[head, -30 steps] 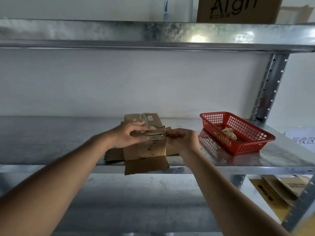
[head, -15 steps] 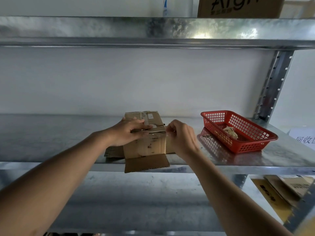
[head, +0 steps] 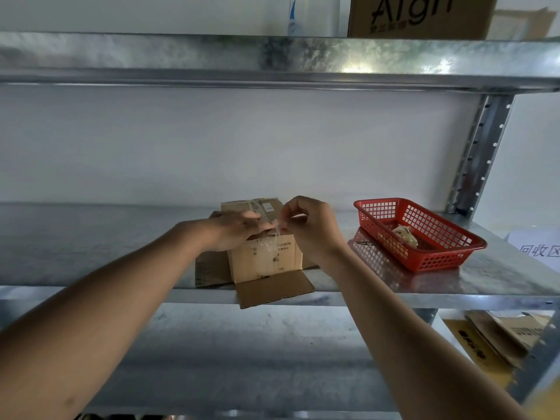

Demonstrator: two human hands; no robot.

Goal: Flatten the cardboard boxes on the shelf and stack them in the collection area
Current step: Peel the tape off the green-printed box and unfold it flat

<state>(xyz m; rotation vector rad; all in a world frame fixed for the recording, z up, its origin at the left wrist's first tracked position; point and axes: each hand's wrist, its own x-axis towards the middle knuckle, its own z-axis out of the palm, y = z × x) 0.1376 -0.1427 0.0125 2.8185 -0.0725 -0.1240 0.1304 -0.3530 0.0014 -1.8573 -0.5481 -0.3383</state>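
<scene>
box on shelf | left hand presses top | right hand pinches tape

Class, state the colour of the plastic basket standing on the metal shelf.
The basket is red, with a mesh of small openings; the head view shows it.

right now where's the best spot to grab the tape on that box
Probably the loose end lifted at the box's top front edge, where the right hand pinches the tape. Come from the front and pull up and back; the rest lies stuck flat. The left hand steadies the top.
</scene>
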